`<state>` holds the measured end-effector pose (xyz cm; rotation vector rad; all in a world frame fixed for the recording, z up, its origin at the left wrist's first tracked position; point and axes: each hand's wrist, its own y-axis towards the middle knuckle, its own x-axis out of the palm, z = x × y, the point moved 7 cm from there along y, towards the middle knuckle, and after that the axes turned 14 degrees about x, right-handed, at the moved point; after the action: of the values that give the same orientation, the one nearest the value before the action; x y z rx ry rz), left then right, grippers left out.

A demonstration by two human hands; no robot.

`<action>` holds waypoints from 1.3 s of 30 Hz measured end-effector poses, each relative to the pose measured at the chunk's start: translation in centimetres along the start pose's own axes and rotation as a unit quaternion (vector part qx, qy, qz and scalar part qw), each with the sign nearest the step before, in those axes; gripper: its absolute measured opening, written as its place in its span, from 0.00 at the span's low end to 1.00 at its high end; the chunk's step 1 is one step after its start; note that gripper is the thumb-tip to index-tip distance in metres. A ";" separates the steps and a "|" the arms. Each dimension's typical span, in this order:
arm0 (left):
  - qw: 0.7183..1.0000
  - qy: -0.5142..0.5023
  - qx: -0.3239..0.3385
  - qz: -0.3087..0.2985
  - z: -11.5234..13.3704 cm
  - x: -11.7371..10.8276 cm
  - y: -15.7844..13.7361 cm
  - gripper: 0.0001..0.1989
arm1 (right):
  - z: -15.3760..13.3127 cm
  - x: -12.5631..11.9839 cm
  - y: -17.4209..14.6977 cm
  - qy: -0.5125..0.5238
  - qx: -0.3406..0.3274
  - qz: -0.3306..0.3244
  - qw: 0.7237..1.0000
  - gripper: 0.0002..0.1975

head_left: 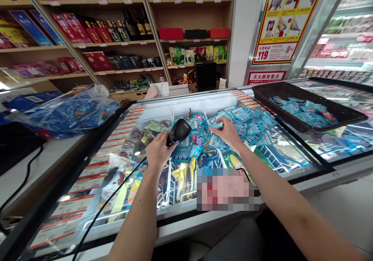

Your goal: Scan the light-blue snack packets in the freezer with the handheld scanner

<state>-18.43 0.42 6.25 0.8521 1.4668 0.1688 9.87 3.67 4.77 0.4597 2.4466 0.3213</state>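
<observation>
Blue packets [258,125] lie loosely overlapped on the freezer's glass top [291,152], in front of the person and mostly toward the right. The right hand [227,132] bends its fingers over the near side of this spread; whether it pinches 1 packet or only touches it, I cannot tell. The left hand [157,150] is wrapped round a black scanner [180,131], just beside the packets, its cable [102,210] running down past the left forearm. To work cleanly here, I would keep 1 packet flat and apart from its neighbours, fingers off any printed code, and the cable slack. Farther right, a brown basket [348,116] holds more blue packets; at left lies a clear plastic bag [78,113]. Stocked shelves [110,43] stand behind.
</observation>
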 end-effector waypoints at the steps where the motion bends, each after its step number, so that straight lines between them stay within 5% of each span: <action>1: 1.000 -0.001 0.003 -0.002 0.1 0.0 0.0 0.18 | -0.1 0.1 -0.1 -0.004 -0.008 0.000 1.000 0.14; 8: 1.000 0.000 0.011 -0.020 0.4 0.2 0.0 0.16 | 0.9 0.4 0.4 0.068 0.021 -0.012 0.997 0.32; 14: 0.999 -0.017 0.029 -0.021 0.8 0.3 0.0 0.17 | 1.9 0.5 1.7 0.094 0.022 -0.017 0.995 0.16; 19: 0.998 -0.033 0.046 -0.034 1.4 0.5 0.0 0.17 | 1.6 -0.3 1.3 0.112 0.007 0.017 0.994 0.19; 27: 0.996 -0.025 0.081 -0.020 2.0 0.4 0.0 0.15 | 0.0 -0.2 0.4 0.074 -0.067 0.018 0.995 0.10; 39: 0.992 -0.043 0.118 -0.024 2.8 0.2 0.1 0.15 | 0.0 -0.2 0.3 0.063 -0.067 0.016 0.996 0.12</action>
<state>-15.81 -0.46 5.78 1.0016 1.4429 -0.0778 10.06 3.87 5.00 0.4327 2.5214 0.5398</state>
